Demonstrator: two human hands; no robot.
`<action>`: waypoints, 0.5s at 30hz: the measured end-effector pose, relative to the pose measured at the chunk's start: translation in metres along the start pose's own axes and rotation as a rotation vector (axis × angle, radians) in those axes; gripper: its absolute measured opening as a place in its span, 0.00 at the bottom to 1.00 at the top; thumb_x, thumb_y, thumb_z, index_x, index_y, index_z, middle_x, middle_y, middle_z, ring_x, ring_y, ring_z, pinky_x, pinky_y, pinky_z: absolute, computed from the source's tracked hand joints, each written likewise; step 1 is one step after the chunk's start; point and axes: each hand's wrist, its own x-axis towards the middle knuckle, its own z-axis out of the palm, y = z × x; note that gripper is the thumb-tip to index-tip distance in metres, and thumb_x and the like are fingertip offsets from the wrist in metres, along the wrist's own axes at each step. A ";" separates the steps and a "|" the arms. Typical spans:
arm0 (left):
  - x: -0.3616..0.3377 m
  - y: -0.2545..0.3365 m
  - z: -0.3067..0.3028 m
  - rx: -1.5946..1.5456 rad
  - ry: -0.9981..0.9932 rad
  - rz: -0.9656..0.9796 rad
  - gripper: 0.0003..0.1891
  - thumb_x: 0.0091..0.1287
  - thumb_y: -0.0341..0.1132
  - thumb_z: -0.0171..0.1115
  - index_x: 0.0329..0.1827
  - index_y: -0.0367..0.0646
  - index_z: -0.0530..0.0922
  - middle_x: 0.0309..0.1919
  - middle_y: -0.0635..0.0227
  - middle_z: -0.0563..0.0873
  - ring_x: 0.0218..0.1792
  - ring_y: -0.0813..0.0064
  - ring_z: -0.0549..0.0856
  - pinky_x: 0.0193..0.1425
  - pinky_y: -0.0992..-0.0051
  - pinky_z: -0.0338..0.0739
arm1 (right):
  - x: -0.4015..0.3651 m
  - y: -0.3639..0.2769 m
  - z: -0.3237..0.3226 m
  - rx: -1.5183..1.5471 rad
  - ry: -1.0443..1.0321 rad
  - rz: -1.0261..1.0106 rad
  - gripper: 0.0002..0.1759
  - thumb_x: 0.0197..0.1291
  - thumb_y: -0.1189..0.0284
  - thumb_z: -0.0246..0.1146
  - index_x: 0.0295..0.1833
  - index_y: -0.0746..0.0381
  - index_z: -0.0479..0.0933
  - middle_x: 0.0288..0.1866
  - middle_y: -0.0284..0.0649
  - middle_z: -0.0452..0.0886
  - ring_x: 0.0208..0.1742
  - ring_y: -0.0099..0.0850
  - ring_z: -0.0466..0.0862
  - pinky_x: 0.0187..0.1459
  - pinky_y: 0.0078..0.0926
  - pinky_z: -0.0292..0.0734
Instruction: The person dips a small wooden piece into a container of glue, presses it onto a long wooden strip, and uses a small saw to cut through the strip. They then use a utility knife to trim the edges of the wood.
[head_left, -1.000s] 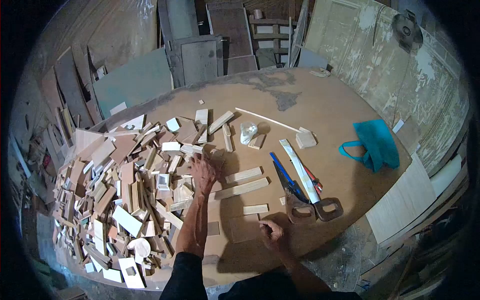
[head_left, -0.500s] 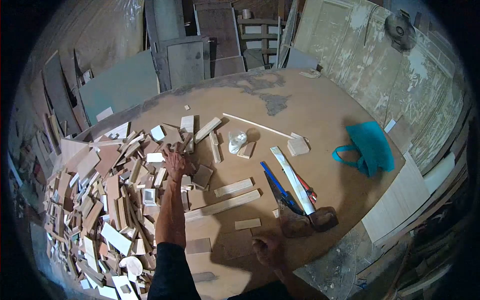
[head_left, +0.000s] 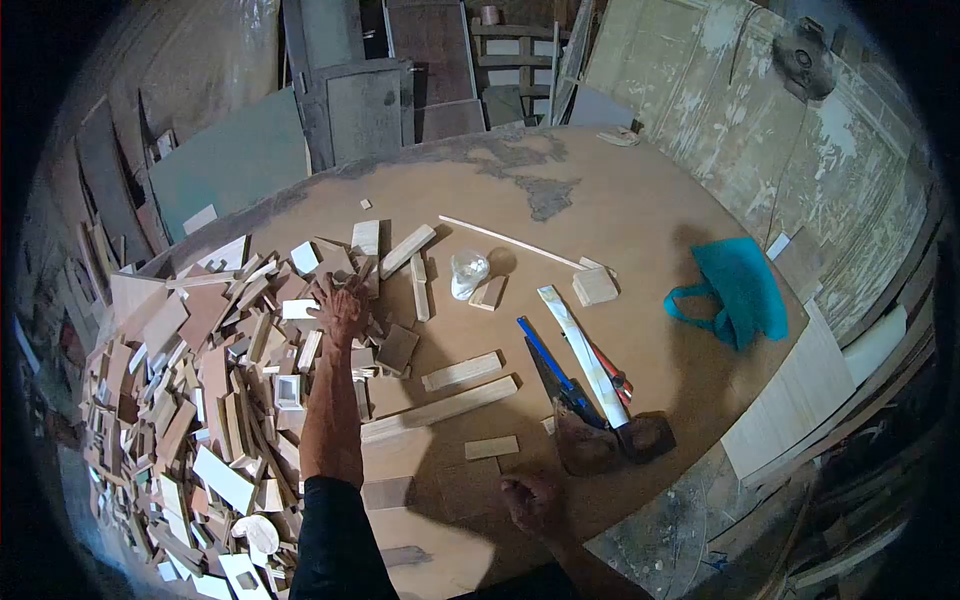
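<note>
Two hands were apart: your left hand [head_left: 342, 305] spread its fingers over wood offcuts [head_left: 214, 370] piled leftward; your right hand [head_left: 533, 503] curled, grip unclear; pieces looked light, stiff, best pinched by the edges.

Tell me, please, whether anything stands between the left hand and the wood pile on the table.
Nothing visible does: the left hand is over the right side of the wood pile, close beside a white block. What lies directly beneath the hand is hidden.
</note>
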 end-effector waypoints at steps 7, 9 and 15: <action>-0.021 0.054 -0.032 -0.045 0.060 0.034 0.19 0.65 0.46 0.59 0.57 0.52 0.82 0.57 0.54 0.79 0.62 0.50 0.75 0.54 0.44 0.74 | 0.002 0.017 0.004 0.078 0.005 -0.101 0.07 0.66 0.74 0.61 0.44 0.64 0.83 0.26 0.36 0.81 0.23 0.21 0.79 0.24 0.23 0.74; -0.015 0.068 0.001 0.046 -0.078 0.041 0.17 0.65 0.46 0.59 0.52 0.48 0.82 0.43 0.53 0.87 0.52 0.51 0.85 0.51 0.55 0.80 | -0.005 0.016 0.006 0.162 -0.047 0.032 0.08 0.66 0.73 0.61 0.43 0.65 0.83 0.27 0.37 0.82 0.24 0.23 0.80 0.26 0.25 0.76; -0.049 0.134 -0.025 -0.085 -0.133 0.219 0.17 0.66 0.45 0.61 0.52 0.45 0.77 0.40 0.53 0.88 0.44 0.51 0.88 0.45 0.51 0.82 | 0.001 0.015 0.006 0.025 0.031 -0.076 0.09 0.65 0.72 0.62 0.46 0.65 0.83 0.34 0.41 0.84 0.31 0.27 0.83 0.36 0.27 0.79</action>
